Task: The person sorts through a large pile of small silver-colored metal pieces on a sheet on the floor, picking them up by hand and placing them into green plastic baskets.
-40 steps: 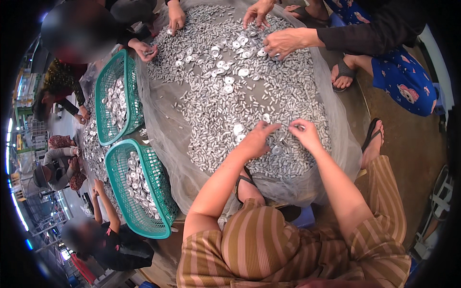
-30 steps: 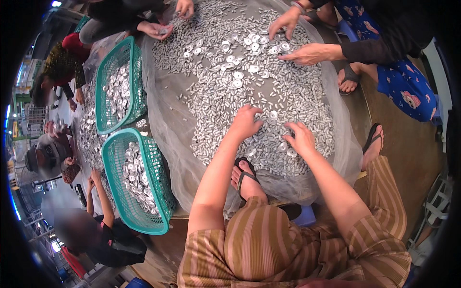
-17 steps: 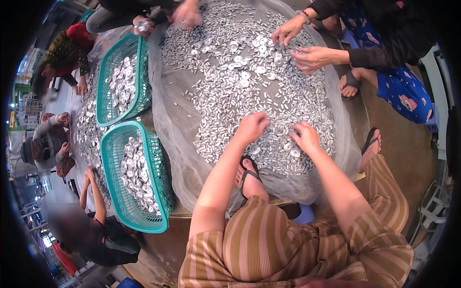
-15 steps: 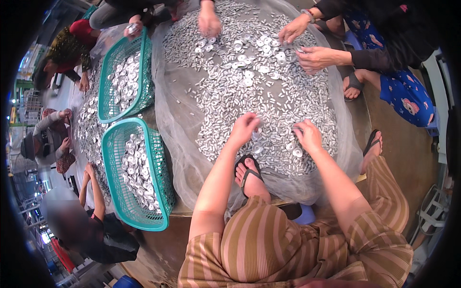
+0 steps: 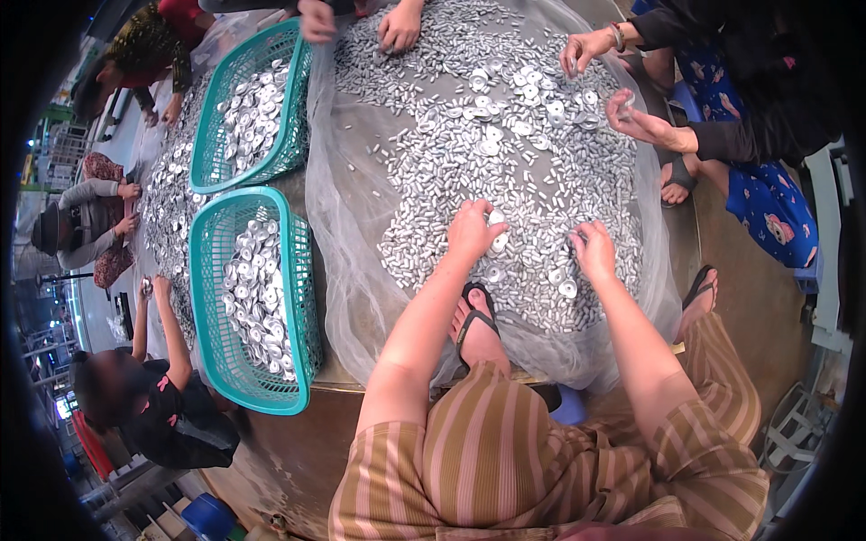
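My left hand (image 5: 472,234) reaches over a heap of small silver metal cylinders (image 5: 433,225). Its thumb and fingers close around a round metal disc (image 5: 496,218). To the right, my right hand (image 5: 594,251) is pinched just above the heap; whatever lies between its fingertips is too small to make out. Between and below both hands lie a few loose discs, among them a shiny metal disc (image 5: 566,288) with a centre hole. More silver discs (image 5: 492,135) are scattered farther up the heap.
Two teal plastic baskets (image 5: 298,361) holding discs stand at left. The heap lies on a translucent sheet (image 5: 347,270). Across it, co-workers' hands (image 5: 400,27) handle parts, and another person's hands (image 5: 649,124) are at far right. My sandalled foot (image 5: 481,334) rests at the near edge.
My left hand has moved slightly right and closed around a disc. My right hand has shifted a little right. Far-side co-workers' hands have moved; the view has shifted slightly.
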`<control>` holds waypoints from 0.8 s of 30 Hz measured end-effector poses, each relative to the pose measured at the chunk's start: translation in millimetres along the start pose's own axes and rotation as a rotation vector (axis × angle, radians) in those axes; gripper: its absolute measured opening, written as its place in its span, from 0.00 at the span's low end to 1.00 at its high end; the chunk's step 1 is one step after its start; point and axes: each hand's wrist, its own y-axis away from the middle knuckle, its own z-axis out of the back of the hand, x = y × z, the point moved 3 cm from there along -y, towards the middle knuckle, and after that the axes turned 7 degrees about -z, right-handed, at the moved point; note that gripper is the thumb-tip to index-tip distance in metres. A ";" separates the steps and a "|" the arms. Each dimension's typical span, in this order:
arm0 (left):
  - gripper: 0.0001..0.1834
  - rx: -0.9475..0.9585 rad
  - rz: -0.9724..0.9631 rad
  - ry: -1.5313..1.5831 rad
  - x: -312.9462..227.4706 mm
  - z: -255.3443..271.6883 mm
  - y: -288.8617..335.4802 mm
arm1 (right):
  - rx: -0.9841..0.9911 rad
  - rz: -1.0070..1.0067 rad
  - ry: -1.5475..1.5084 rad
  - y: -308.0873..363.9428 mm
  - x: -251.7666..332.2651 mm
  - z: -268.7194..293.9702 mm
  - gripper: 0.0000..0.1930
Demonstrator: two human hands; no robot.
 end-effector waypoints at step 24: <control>0.15 0.307 0.314 1.126 22.0 21.4 33.5 | 0.551 0.099 0.121 34.1 6.1 15.5 0.24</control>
